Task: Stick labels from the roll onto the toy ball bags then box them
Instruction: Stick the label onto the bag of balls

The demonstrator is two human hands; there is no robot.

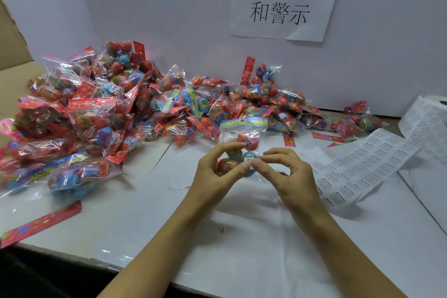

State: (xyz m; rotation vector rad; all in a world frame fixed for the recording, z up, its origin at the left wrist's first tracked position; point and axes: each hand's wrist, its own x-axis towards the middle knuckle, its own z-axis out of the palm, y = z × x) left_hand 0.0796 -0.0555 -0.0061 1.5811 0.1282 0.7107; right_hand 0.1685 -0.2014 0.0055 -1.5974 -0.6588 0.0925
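Two hands, left hand (215,167) and right hand (285,172), pinch one toy ball bag (244,138); right fingertips press one white label (250,159), words too small to read.

I can't read the print on the label strip (362,167), it's too small. The label roll (435,104) is cut off at the right edge, the cardboard box (12,38) at the left (only a flap shows). My fingers (232,150) hide part of the held bag (243,138).
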